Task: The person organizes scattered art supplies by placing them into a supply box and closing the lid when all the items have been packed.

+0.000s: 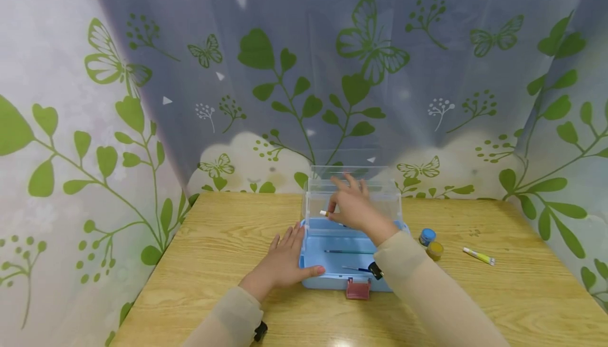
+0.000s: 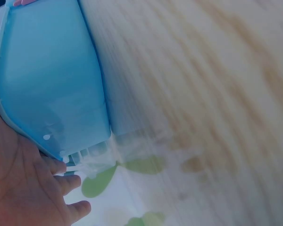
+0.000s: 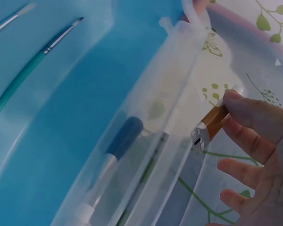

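Observation:
A blue plastic box [image 1: 332, 282] with a raised clear lid [image 1: 387, 207] and a reddish latch [image 1: 358, 288] sits on the table. My right hand [image 1: 349, 207] pinches a small orange-brown paint tube [image 3: 214, 118] with a white cap between thumb and fingers, beside the clear compartments [image 3: 153, 89]. Straight fingers of my left hand [image 1: 285, 262] rest along the box's left side, thumb over the front rim. Inside the box lie a teal-handled paintbrush [image 3: 21, 80] and another thin brush [image 1: 356, 269]. A thick blue-ended tool [image 3: 125, 136] and a green stick [image 3: 148, 172] show through the clear plastic.
Right of the box stand a blue paint jar [image 1: 427, 237] and a yellow-brown paint jar [image 1: 435, 251]. A yellow paint tube [image 1: 480, 256] lies farther right on the wooden table [image 1: 228, 236]. A leaf-patterned curtain [image 1: 285, 141] hangs behind the table.

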Available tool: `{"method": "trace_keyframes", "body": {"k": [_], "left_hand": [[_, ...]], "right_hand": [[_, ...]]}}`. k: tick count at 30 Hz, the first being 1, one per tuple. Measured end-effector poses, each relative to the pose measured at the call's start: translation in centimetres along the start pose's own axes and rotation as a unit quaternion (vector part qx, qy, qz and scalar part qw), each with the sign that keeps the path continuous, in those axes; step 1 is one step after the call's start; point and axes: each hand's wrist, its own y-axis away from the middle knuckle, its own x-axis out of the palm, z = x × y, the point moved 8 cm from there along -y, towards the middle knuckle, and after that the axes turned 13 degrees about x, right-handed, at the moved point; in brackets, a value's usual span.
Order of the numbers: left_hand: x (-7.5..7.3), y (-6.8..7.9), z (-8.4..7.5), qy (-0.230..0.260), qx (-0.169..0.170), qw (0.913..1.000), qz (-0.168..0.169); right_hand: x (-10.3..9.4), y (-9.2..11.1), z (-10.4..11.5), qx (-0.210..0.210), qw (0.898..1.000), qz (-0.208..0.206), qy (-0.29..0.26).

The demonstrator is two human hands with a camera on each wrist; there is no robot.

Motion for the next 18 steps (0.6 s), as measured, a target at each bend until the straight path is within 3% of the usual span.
{"method": "trace_keyframes", "body": {"k": [18], "left_hand": [[0.0, -0.1, 0.0, -0.002, 0.000, 1.0000, -0.001]], "right_hand": [[2.2, -0.5, 0.9, -0.010, 0.998, 0.035, 0.045]]}}
